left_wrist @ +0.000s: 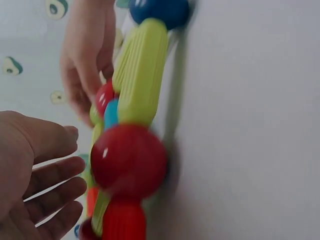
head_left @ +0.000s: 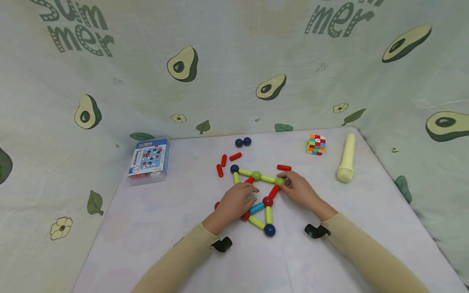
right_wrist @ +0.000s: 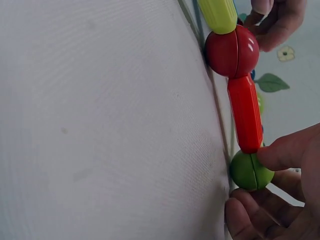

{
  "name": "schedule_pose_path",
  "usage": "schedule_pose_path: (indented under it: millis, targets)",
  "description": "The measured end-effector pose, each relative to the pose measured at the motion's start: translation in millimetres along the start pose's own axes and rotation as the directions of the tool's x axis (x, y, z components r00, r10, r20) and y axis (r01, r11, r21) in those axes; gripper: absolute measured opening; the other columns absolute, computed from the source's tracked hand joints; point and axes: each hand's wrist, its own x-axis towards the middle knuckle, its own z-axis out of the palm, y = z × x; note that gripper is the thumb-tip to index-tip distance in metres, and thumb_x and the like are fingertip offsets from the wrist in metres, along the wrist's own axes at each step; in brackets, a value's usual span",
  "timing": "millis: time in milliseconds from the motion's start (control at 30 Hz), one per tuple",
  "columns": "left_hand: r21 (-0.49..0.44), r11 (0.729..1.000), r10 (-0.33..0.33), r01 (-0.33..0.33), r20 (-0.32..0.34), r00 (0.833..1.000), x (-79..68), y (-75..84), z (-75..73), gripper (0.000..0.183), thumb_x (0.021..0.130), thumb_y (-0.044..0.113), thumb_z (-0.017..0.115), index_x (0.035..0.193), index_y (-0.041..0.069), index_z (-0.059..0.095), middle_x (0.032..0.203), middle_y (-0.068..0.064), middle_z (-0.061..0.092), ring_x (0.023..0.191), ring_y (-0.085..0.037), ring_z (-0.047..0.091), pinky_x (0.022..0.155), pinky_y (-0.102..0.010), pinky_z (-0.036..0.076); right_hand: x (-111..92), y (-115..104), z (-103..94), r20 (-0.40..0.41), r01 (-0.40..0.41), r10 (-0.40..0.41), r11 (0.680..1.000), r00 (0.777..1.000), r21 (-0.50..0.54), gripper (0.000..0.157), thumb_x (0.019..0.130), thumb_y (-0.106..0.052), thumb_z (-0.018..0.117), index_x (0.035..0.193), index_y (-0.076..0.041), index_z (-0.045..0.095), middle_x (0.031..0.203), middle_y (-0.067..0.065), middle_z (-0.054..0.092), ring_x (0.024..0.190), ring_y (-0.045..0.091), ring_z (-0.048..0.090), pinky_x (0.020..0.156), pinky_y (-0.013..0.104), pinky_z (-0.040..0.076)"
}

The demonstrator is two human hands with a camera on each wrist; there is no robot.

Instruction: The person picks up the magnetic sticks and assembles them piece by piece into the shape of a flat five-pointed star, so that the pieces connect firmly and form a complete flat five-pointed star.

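Observation:
A joined figure of magnetic rods and balls lies on the table, with yellow-green, red and blue rods. My right hand (head_left: 298,189) pinches the green ball (right_wrist: 252,171) at its right corner between thumb and fingers. A red rod (right_wrist: 245,114) runs from that ball to a red ball (head_left: 268,201). My left hand (head_left: 236,201) is over the left part of the figure, fingers apart and holding nothing; it hides some rods. Beside it in the left wrist view is another red ball (left_wrist: 129,161). A dark blue ball (head_left: 269,230) forms the near corner.
Loose red rods (head_left: 235,156) and two dark blue balls (head_left: 239,143) lie beyond the figure. A single red rod (head_left: 283,167) is by my right hand. A boxed set (head_left: 148,160) stands far left; a puzzle cube (head_left: 316,145) and a cream microphone-shaped object (head_left: 346,158) are far right.

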Motion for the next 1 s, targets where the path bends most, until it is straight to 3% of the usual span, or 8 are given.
schedule_pose_path:
  millis: [133,333,533,700,800,1000]
  targets:
    - [-0.081,0.997,0.012,-0.009,0.032,0.999,3.7,11.8,12.4,0.040,0.098,0.034,0.070,0.135,0.020,0.066,0.129,0.005,0.066,0.117,-0.012,0.060,0.099,-0.029,0.051,3,0,0.4,-0.009,0.020,-0.020,1.000,1.000,0.001,0.033,0.097,-0.013,0.068,0.130,-0.008,0.064,0.106,0.007,0.065,0.090,0.021,0.057,0.079,0.037,0.051]
    - [-0.160,0.987,-0.009,0.013,0.026,1.000,6.1,14.3,27.1,0.039,0.097,0.033,0.072,0.133,0.020,0.067,0.108,0.008,0.066,0.086,-0.006,0.054,0.075,-0.017,0.049,6,2,-2.5,-0.020,0.004,-0.004,1.000,1.000,-0.002,0.035,0.098,-0.015,0.067,0.132,-0.006,0.062,0.119,0.010,0.063,0.094,0.022,0.060,0.079,0.036,0.052]
    - [-0.180,0.983,-0.019,0.018,-0.003,1.000,7.2,15.3,31.9,0.037,0.097,0.031,0.072,0.131,0.018,0.067,0.101,0.008,0.065,0.084,-0.007,0.054,0.072,-0.016,0.048,17,12,-16.1,-0.136,-0.036,0.035,0.999,0.990,-0.009,0.036,0.099,-0.013,0.064,0.135,-0.005,0.060,0.128,0.018,0.051,0.093,0.028,0.056,0.074,0.039,0.050]
    - [-0.211,0.977,-0.026,0.026,0.003,1.000,7.2,16.7,35.1,0.035,0.096,0.031,0.072,0.129,0.018,0.068,0.098,0.010,0.064,0.083,-0.006,0.054,0.072,-0.016,0.048,23,22,-19.3,-0.163,-0.079,0.068,0.995,0.984,-0.061,0.038,0.100,-0.013,0.062,0.137,-0.010,0.060,0.132,0.018,0.048,0.099,0.028,0.054,0.078,0.038,0.050]
    - [-0.218,0.976,-0.016,0.016,0.003,1.000,6.8,16.8,36.9,0.035,0.096,0.031,0.073,0.129,0.018,0.068,0.098,0.010,0.064,0.083,-0.006,0.054,0.073,-0.016,0.048,20,21,-18.7,-0.126,-0.065,0.060,0.997,0.990,-0.039,0.032,0.099,-0.012,0.063,0.131,-0.007,0.063,0.123,0.016,0.056,0.096,0.028,0.057,0.076,0.039,0.052]
    - [-0.194,0.981,-0.031,0.024,-0.031,0.999,7.2,15.7,38.1,0.035,0.095,0.032,0.074,0.126,0.017,0.068,0.098,0.008,0.065,0.083,-0.006,0.055,0.072,-0.016,0.049,13,11,-13.6,0.064,-0.002,0.002,1.000,0.998,0.005,0.028,0.100,-0.021,0.065,0.125,-0.009,0.066,0.111,0.008,0.067,0.096,0.023,0.062,0.081,0.039,0.054]
